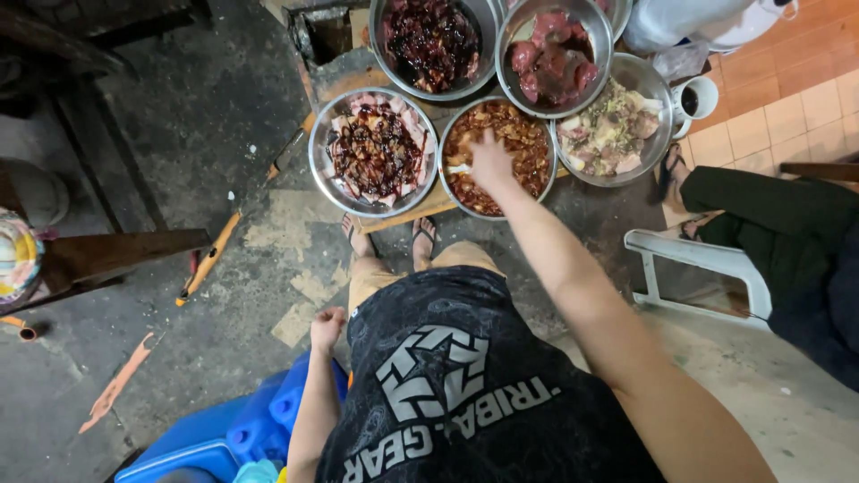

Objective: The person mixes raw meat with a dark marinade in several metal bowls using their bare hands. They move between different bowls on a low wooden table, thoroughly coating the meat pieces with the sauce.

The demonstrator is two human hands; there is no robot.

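My right hand (pixel 490 159) reaches down into a metal bowl (pixel 450 192) of brown sauced meat pieces and grips a white-handled utensil (pixel 460 168) that lies in the food. My left hand (pixel 327 327) hangs beside my thigh as a closed fist, holding nothing that I can see. Left of that bowl stands another metal bowl (pixel 319 170) with pale meat under dark sauce.
Three more metal bowls of meat (pixel 374 54), (pixel 504 85), (pixel 664 98) stand behind. A mug (pixel 707 89) sits at the right. Another person's dark-trousered leg (pixel 769 206) rests by a white plastic chair (pixel 698 259). A blue plastic seat (pixel 224 434) is under me. An orange-handled tool (pixel 210 255) lies on the concrete floor.
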